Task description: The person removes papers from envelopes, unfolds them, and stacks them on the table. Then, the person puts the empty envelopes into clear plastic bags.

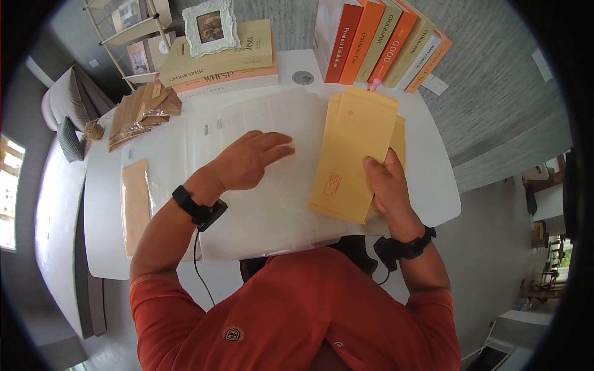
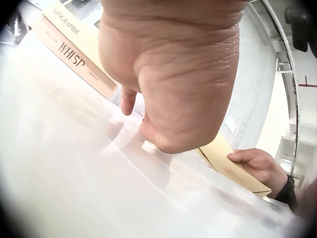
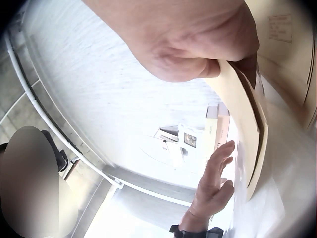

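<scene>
My right hand (image 1: 390, 182) holds a few yellow kraft envelopes (image 1: 352, 154) by their right side, thumb on top and fingers underneath. The top one bears a red stamped box near its lower end. In the right wrist view, the envelopes (image 3: 237, 114) bow slightly at the grip, showing a gap between layers. My left hand (image 1: 250, 162) is over a layer of clear plastic bags (image 1: 253, 222), its fingers extended towards the envelopes and nothing in its grasp. In the left wrist view, the palm hides part of the plastic beneath.
Brown paper packets (image 1: 145, 111) in clear wrap lie at the back left, and a wrapped brown envelope (image 1: 136, 204) lies at the left. Behind are stacked books (image 1: 223, 68) with a white picture frame (image 1: 210, 28), a round grey disc (image 1: 303, 77) and upright books (image 1: 377, 46).
</scene>
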`<state>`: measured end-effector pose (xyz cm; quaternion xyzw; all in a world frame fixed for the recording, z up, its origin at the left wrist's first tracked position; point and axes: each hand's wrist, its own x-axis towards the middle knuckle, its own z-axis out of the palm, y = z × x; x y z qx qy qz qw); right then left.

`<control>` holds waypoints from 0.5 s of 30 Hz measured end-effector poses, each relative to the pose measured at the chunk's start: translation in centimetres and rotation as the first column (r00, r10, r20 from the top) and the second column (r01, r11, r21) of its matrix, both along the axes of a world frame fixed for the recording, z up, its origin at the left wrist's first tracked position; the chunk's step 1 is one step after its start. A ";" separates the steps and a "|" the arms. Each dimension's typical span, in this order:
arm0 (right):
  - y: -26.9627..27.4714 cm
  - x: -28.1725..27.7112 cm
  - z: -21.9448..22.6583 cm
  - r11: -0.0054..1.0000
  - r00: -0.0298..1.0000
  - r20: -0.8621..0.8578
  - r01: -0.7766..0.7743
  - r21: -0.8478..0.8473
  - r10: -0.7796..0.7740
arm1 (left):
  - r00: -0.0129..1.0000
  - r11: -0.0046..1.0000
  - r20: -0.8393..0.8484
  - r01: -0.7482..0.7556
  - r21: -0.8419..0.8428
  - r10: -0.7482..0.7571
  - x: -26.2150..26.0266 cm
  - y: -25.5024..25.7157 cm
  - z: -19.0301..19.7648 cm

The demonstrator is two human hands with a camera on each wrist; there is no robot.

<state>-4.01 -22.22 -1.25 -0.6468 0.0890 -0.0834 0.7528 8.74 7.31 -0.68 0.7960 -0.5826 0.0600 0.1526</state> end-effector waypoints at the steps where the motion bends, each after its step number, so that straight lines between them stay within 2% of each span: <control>1: 0.1 -0.1 0.2 1.000 1.000 -0.004 0.008 -0.010 -0.008 | 1.000 0.999 0.013 0.005 0.042 -0.006 -0.3 0.1 -0.1; 4: 0.5 -0.3 0.3 1.000 1.000 -0.006 0.006 0.001 -0.006 | 0.998 0.997 -0.036 -0.040 0.063 0.042 -0.8 0.4 -0.4; 7: 0.7 -0.6 -0.1 1.000 1.000 0.013 -0.006 0.000 0.006 | 0.999 0.999 -0.017 -0.031 0.029 0.031 -0.5 0.6 -0.7; 10: 0.7 -1.0 -0.1 1.000 1.000 0.010 -0.019 -0.022 0.019 | 0.995 0.992 0.076 0.077 -0.104 -0.070 -0.4 0.3 -0.2; 15: 0.8 -0.7 0.7 0.999 0.999 0.052 0.019 -0.051 -0.016 | 1.000 0.996 0.014 0.005 -0.092 -0.004 -0.1 0.2 2.0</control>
